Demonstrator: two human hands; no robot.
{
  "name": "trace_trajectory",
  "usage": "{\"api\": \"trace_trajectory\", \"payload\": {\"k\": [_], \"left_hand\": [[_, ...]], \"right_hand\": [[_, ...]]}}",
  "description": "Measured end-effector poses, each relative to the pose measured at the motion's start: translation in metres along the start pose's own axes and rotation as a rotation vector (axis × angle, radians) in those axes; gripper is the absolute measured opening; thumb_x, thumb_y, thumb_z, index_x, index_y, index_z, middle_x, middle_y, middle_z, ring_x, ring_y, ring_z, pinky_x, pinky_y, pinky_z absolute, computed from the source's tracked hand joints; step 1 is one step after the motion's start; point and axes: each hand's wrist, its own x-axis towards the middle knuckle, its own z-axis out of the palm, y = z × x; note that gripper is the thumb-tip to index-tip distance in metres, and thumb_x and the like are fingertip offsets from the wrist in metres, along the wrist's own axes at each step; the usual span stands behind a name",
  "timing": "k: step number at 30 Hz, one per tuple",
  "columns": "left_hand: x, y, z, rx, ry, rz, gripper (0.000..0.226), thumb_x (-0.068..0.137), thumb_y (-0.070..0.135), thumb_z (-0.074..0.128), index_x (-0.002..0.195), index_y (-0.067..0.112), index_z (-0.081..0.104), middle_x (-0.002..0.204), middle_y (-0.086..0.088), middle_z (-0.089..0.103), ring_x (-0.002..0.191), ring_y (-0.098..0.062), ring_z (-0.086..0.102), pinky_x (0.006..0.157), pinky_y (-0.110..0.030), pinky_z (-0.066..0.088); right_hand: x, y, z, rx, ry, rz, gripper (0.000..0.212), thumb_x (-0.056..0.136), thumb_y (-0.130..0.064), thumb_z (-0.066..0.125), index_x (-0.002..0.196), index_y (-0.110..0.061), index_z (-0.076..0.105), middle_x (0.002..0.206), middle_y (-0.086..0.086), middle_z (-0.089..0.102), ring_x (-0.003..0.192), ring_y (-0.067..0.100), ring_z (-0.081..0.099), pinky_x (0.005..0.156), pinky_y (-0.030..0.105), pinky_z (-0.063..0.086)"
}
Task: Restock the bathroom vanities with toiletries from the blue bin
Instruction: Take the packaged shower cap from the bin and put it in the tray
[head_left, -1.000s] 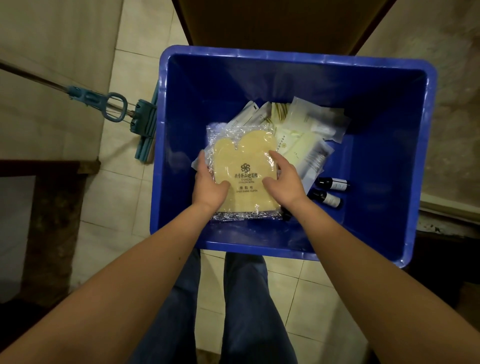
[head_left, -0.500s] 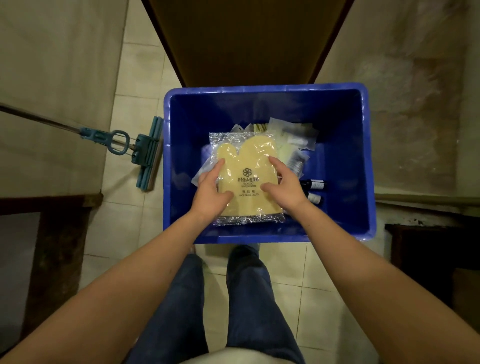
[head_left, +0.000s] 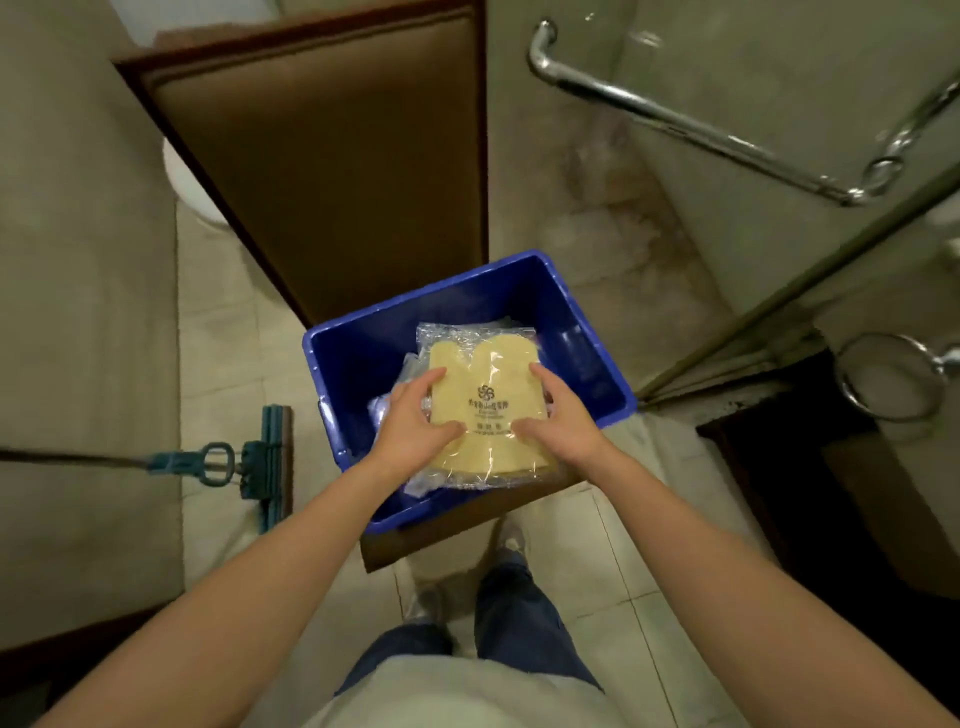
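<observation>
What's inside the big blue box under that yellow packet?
The blue plastic bin shows bare blue walls and a few clear plastic wrappers poking out leftward. The yellow cloth packet, held by the left hand and right hand, covers whatever else lies beneath.

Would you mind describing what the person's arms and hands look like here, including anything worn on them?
Both forearms are bare up to the bottom edge of the picture; no sleeve shows. The left hand and the right hand are bare too: no gloves, and no watch, bracelet or ring that I can see. The fingers carry no markings. Lower in the view, a pale top and blue jeans show.
</observation>
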Motion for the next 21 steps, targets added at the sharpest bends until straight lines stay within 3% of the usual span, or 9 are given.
{"api": "trace_trajectory", "payload": {"k": [5, 8, 11, 13, 16, 21], "left_hand": [[-0.027, 0.027, -0.005, 0.036, -0.131, 0.109, 0.071, 0.079, 0.015, 0.076, 0.136, 0.040, 0.042, 0.133, 0.003, 0.036, 0.117, -0.021, 0.051, 0.091, -0.038, 0.055], [-0.040, 0.048, -0.003, 0.010, -0.240, 0.181, 0.066, 0.079, 0.011, 0.075, 0.130, 0.042, 0.047, 0.132, 0.003, 0.040, 0.111, -0.019, 0.057, 0.083, -0.037, 0.059], [-0.053, 0.069, 0.004, -0.024, -0.367, 0.230, 0.058, 0.080, 0.006, 0.072, 0.120, 0.043, 0.053, 0.129, 0.004, 0.043, 0.101, -0.019, 0.063, 0.067, -0.024, 0.059], [-0.063, 0.083, 0.012, -0.022, -0.457, 0.258, 0.057, 0.081, 0.004, 0.071, 0.120, 0.041, 0.054, 0.127, 0.005, 0.045, 0.102, -0.018, 0.063, 0.071, -0.028, 0.060], [-0.077, 0.104, 0.028, 0.019, -0.558, 0.328, 0.059, 0.080, 0.003, 0.071, 0.123, 0.040, 0.056, 0.128, 0.008, 0.047, 0.109, -0.014, 0.057, 0.083, -0.033, 0.058], [-0.099, 0.136, 0.059, 0.069, -0.715, 0.379, 0.066, 0.081, -0.004, 0.068, 0.128, 0.040, 0.056, 0.118, 0.018, 0.050, 0.100, -0.017, 0.065, 0.076, -0.031, 0.059]], "right_hand": [[-0.062, -0.009, -0.009, 0.059, 0.138, -0.042, 0.089, 0.080, -0.007, 0.074, 0.151, -0.030, 0.026, 0.122, -0.016, 0.043, 0.094, -0.001, 0.053, 0.058, 0.012, 0.049], [-0.097, -0.010, -0.017, 0.087, 0.232, -0.067, 0.090, 0.077, -0.005, 0.075, 0.151, -0.029, 0.028, 0.125, -0.015, 0.042, 0.102, 0.004, 0.053, 0.073, 0.019, 0.051], [-0.133, -0.008, -0.026, 0.148, 0.341, -0.101, 0.091, 0.075, 0.000, 0.074, 0.150, -0.025, 0.031, 0.125, -0.011, 0.045, 0.099, 0.000, 0.053, 0.066, 0.010, 0.048], [-0.157, -0.004, -0.033, 0.172, 0.410, -0.109, 0.090, 0.074, 0.001, 0.075, 0.149, -0.024, 0.032, 0.126, -0.008, 0.049, 0.101, 0.002, 0.056, 0.072, 0.011, 0.049], [-0.193, 0.003, -0.044, 0.219, 0.493, -0.110, 0.091, 0.072, 0.002, 0.075, 0.150, -0.021, 0.032, 0.134, 0.001, 0.052, 0.114, 0.015, 0.057, 0.091, 0.029, 0.052], [-0.244, 0.021, -0.064, 0.322, 0.568, -0.097, 0.094, 0.072, 0.007, 0.073, 0.151, -0.020, 0.029, 0.130, 0.000, 0.055, 0.110, 0.012, 0.060, 0.078, 0.020, 0.054]]}}
